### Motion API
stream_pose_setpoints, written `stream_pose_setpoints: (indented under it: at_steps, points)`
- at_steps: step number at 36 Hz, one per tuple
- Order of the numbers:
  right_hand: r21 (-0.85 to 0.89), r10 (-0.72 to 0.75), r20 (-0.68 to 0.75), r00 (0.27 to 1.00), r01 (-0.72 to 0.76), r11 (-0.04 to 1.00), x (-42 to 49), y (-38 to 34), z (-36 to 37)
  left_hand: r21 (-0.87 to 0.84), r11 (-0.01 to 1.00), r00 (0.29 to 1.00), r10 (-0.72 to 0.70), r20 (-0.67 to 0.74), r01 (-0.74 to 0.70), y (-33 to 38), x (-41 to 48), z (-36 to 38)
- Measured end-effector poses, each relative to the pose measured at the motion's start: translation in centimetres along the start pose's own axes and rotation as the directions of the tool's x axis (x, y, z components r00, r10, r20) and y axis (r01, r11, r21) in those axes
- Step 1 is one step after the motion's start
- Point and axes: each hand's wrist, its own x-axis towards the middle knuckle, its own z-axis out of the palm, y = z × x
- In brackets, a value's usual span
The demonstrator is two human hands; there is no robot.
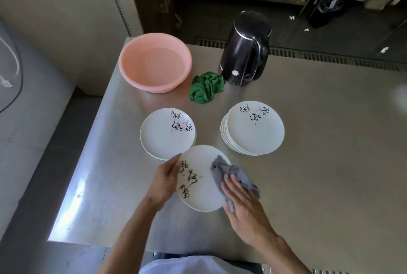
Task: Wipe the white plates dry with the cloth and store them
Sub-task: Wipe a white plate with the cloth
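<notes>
On a steel table [319, 141], left hand [166, 180] grips a white plate [202, 194] as right hand [244, 203] presses a grey cloth [231, 172]; wet rim could slip.

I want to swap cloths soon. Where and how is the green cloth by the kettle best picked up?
Pinch the green cloth at its raised, crumpled top folds, coming straight down from above. It lies bunched in a heap on the steel table, so the folds offer a ready grip. The black kettle stands close on its right and the pink basin on its left, so a side approach looks cramped.
</notes>
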Motion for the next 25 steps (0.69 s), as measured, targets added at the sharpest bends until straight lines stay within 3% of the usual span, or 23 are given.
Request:
stream_pose_setpoints:
  at_steps: [2,5,8,11,25]
  points:
    - [0.173,0.200,-0.009,0.980,-0.195,0.965,0.2,0.5,0.1,0.006,1.000,0.999,0.030,-0.030,-0.030,0.8,0.4,-1.6]
    - [0.491,0.502,0.132,0.855,-0.496,0.716,1.0,0.4,0.0,-0.106,0.994,0.994,0.009,-0.109,-0.021,2.4,1.0,-3.1]
    - [0.741,0.638,0.200,0.744,-0.540,0.398,1.8,0.3,0.1,-0.201,0.978,0.989,0.019,-0.144,-0.048,4.5,1.5,-3.1]
    - [0.833,0.633,0.261,0.729,-0.502,0.234,2.4,0.5,0.3,-0.226,0.970,0.991,0.067,-0.118,-0.093,6.5,2.2,-1.7]
    - [0.848,0.593,0.381,0.709,-0.523,0.081,3.1,1.0,-0.4,-0.322,0.942,0.992,-0.114,-0.052,0.092,10.2,6.1,10.2]
